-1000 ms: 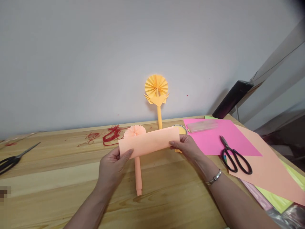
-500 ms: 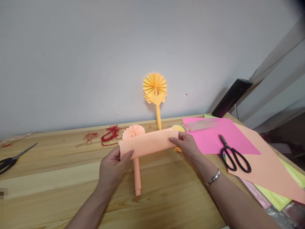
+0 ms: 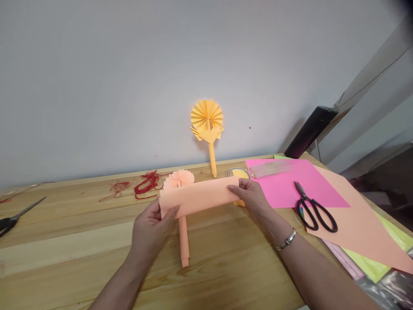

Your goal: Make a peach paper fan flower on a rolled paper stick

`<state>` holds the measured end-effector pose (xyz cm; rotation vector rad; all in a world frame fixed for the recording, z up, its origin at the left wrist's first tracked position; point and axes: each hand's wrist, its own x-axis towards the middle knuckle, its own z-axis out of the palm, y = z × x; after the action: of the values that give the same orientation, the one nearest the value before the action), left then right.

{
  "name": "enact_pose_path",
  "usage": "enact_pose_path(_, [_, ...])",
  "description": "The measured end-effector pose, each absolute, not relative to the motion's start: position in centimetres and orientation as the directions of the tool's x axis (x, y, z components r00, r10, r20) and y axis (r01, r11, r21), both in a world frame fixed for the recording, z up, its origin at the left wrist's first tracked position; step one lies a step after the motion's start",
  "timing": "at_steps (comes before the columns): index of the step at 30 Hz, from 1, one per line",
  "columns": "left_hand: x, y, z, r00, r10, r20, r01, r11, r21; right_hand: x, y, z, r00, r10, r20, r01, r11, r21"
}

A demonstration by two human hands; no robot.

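A peach strip of paper (image 3: 200,197) is stretched between my two hands above the table. My left hand (image 3: 153,221) pinches its left end, thumb in front and fingers behind. At the right end, my right hand (image 3: 250,196) grips it the same way; that wrist wears a silver bracelet. Under and behind the strip lies a peach paper fan (image 3: 178,178) with a rolled paper handle (image 3: 183,243); the strip hides their junction. Leaning upright on the wall is a yellow paper fan (image 3: 207,115) with a heart shape and a rolled handle.
Red string (image 3: 148,184) lies at the back left, scissors (image 3: 13,220) at the left edge. To the right, black-handled scissors (image 3: 314,211) rest on pink paper (image 3: 277,191) and peach paper (image 3: 358,228). A roll of tape (image 3: 238,171) and a black cylinder (image 3: 311,132) stand near the wall.
The whole view has shifted slightly, so things appear a little further left. Both hands keep their hold on the peach paper strip, with almost no other movement.
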<state>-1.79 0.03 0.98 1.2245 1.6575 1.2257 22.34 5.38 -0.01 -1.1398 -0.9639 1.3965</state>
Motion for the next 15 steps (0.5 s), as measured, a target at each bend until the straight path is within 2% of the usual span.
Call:
enact_pose_path(7, [-1.6,0.6,0.7,-0.257,0.966,0.015,-0.042,-0.027,0.999,22.4,5.2,0.0,0.019,0.987,-0.157,-0.209,-0.150,-0.966])
enact_pose_path(12, [-2.2,0.8,0.0,-0.116,0.991,-0.072,-0.163,0.052,0.985,22.4,5.3,-0.3,0.003,0.985,-0.172,-0.219,-0.167,-0.961])
enact_pose_path(15, [-2.5,0.8,-0.3,-0.102,0.990,-0.100,-0.211,0.076,0.974,22.5,5.4,-0.6,-0.007,0.985,-0.173,-0.228,-0.170,-0.959])
